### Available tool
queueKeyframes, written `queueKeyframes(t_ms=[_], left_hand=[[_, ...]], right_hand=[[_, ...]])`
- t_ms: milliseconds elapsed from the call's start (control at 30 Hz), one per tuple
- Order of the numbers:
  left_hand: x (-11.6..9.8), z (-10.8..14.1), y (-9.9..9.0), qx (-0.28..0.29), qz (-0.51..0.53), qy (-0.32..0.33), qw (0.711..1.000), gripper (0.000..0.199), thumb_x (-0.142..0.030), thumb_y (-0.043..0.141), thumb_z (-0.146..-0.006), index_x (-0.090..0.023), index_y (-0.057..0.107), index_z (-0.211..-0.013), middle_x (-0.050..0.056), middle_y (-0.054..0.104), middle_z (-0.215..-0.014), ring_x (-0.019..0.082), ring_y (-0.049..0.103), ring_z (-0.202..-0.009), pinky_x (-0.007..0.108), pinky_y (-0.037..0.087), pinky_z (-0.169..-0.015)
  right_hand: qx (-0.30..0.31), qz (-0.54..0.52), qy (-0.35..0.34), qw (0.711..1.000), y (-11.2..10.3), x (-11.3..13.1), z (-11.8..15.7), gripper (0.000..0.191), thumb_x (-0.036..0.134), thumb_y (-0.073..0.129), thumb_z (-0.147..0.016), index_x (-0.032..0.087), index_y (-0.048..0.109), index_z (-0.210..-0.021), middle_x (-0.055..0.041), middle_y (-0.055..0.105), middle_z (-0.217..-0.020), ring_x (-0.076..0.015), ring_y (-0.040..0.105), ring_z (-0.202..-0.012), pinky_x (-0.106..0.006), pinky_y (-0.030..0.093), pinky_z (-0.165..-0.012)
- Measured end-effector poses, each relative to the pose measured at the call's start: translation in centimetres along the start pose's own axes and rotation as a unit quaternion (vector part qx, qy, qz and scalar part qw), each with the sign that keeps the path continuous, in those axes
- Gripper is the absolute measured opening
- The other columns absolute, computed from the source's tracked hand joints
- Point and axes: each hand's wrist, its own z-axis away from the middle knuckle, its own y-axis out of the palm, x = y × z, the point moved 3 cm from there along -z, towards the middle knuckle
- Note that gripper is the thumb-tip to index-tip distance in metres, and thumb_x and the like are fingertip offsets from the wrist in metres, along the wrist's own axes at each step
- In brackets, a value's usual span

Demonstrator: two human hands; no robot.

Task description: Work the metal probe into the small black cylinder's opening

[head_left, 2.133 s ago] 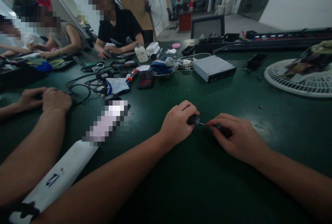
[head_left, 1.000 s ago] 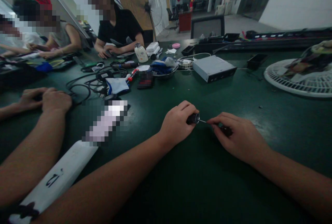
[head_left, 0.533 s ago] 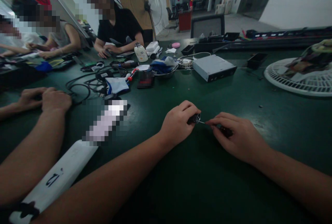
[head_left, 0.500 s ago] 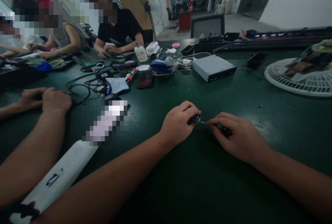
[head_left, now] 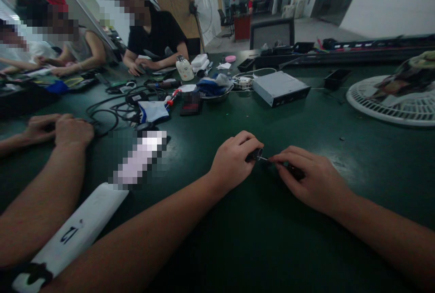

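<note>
Own hands: 2. Left hand [head_left: 234,161] closed, gripping 1 small dark cylinder [head_left: 254,154] between thumb and fingers. Right hand [head_left: 309,177] curled, pinching 1 small dark item [head_left: 295,172]; 1 thin metal shaft [head_left: 263,158] runs from it to the cylinder's open end. All toward the near edge of the green workbench [head_left: 217,247]. Far edge: 1 grey metal drive enclosure [head_left: 280,88], 1 steel bowl [head_left: 217,96]. Right corner: 1 white fan guard [head_left: 384,109]. Left edge: 2 Co-worker's hands [head_left: 73,132], resting on the bench. Against a second ago: own hands and cylinder nearly unchanged
</note>
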Motion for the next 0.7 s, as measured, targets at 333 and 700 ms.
queueKeyframes(t_ms=[333,700], left_hand=[[0.28,-0.15,-0.14,-0.021,0.007,-0.061,0.998,0.024,-0.008,0.063,-0.080,-0.019,0.063,-0.102,0.004,0.064,-0.104,0.018,0.061,-0.095,0.034,0.052,-0.083],[0.19,-0.08,-0.21,-0.021,0.011,-0.079,0.997,0.026,-0.019,0.063,-0.088,-0.021,0.060,-0.114,0.004,0.065,-0.112,0.019,0.062,-0.100,0.036,0.052,-0.088]], right_hand=[[0.004,0.095,0.100,0.990,0.05,-0.58,-0.18,0.022,0.032,0.061,-0.087,0.025,0.068,-0.107,-0.0009,0.071,-0.082,-0.0162,0.063,-0.062,-0.029,0.046,-0.051],[0.032,0.044,0.140,0.989,0.13,-0.87,-0.56,0.021,0.039,0.058,-0.091,0.024,0.071,-0.096,-0.0022,0.072,-0.080,-0.0181,0.065,-0.066,-0.031,0.048,-0.053]])
